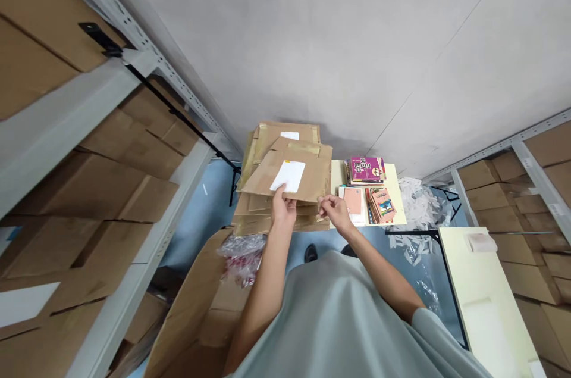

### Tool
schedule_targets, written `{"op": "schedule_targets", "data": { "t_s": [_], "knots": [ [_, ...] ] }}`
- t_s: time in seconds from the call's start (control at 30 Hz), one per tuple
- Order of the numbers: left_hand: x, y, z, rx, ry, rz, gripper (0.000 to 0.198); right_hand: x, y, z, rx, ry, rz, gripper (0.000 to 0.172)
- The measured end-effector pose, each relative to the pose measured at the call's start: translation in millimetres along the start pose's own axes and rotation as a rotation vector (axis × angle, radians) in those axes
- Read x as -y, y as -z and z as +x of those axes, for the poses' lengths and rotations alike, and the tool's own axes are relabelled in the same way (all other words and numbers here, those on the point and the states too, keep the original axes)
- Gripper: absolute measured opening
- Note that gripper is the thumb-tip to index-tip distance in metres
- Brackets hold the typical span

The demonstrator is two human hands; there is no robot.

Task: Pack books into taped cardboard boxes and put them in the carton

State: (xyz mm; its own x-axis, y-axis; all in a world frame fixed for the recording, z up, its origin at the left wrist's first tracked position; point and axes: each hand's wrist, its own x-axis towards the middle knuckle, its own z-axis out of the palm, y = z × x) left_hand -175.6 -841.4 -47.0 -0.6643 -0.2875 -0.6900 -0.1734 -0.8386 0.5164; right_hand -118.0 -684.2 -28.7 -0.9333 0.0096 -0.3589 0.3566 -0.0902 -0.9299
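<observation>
A flat piece of cardboard (312,172) bearing a white label (289,177) lies on top of a stack of flattened cardboard (259,205). My left hand (284,206) grips its near edge, with the thumb on top by the label's lower corner. At the cardboard's near right corner, my right hand (335,210) is closed in a pinch; what sits between the fingertips is too small to make out. Just right of that hand, books stand in piles on a pale yellow table (397,187): one topped by a purple book (366,168), others by a pink notebook (353,200) and a picture-covered book (383,205).
Shelves of cardboard boxes (84,187) rise on the left, and more boxes (499,199) on the right. An open carton (191,300) with plastic-wrapped items stands near my left arm. Scrap paper (419,211) lies heaped beyond the table; a second table (482,283) is at right.
</observation>
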Motion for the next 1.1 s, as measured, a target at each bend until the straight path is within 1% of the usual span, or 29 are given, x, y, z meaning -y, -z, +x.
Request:
{"op": "schedule_targets", "data": {
  "t_s": [0.03, 0.1, 0.17, 0.2, 0.27, 0.37, 0.4, 0.43, 0.5, 0.57, 0.63, 0.7, 0.8, 0.87, 1.0, 1.03, 1.1],
  "knots": [
    [3, 1.2, -7, 0.004, -0.015, 0.013, 0.019, -3, 7, -13, 0.017, -0.006, -0.021, 0.058],
    [12, 1.9, -23, 0.047, -0.054, 0.053, 0.024, -6, 26, -38, 0.027, -0.015, -0.064, 0.062],
    [25, -0.9, -37, 0.126, -0.081, 0.107, 0.029, -7, 52, -58, -0.046, 0.005, -0.097, 0.065],
    [32, -4.0, -43, 0.174, -0.084, 0.142, 0.030, -5, 67, -67, -0.117, 0.027, -0.114, 0.066],
    [47, -13.9, -52, 0.286, -0.063, 0.227, 0.030, 3, 101, -86, -0.312, 0.096, -0.169, 0.064],
    [74, -36.3, -65, 0.471, -0.012, 0.372, 0.031, 21, 156, -121, -0.650, 0.234, -0.335, 0.057],
    [85, -45.1, -70, 0.517, -0.006, 0.423, 0.032, 27, 174, -135, -0.754, 0.271, -0.392, 0.054],
    [97, -53.9, -77, 0.548, -0.007, 0.474, 0.034, 33, 192, -151, -0.845, 0.301, -0.442, 0.050],
    [123, -71.1, -95, 0.580, -0.022, 0.572, 0.035, 40, 227, -183, -0.982, 0.357, -0.547, 0.043],
    [153, -86.1, -119, 0.633, -0.023, 0.660, 0.035, 40, 259, -215, -1.087, 0.398, -0.672, 0.039],
    [186, -98.7, -146, 0.724, 0.001, 0.737, 0.035, 33, 289, -248, -1.171, 0.397, -0.774, 0.043],
    [221, -109.0, -174, 0.814, 0.032, 0.800, 0.036, 21, 316, -280, -1.214, 0.360, -0.805, 0.044],
    [282, -119.7, -217, 0.922, 0.068, 0.874, 0.037, -4, 354, -325, -1.241, 0.311, -0.789, 0.037],
    [325, -122.9, -245, 0.977, 0.090, 0.930, 0.037, -22, 379, -352, -1.295, 0.279, -0.771, 0.039],
    [411, -120.4, -304, 1.025, 0.150, 1.040, 0.039, -58, 433, -394, -1.463, 0.138, -0.727, 0.059],
    [430, -118.7, -318, 1.029, 0.166, 1.062, 0.041, -67, 446, -402, -1.502, 0.097, -0.713, 0.062],
    [464, -115.7, -344, 1.036, 0.191, 1.103, 0.044, -82, 469, -419, -1.568, 0.037, -0.667, 0.058]
  ]
}}
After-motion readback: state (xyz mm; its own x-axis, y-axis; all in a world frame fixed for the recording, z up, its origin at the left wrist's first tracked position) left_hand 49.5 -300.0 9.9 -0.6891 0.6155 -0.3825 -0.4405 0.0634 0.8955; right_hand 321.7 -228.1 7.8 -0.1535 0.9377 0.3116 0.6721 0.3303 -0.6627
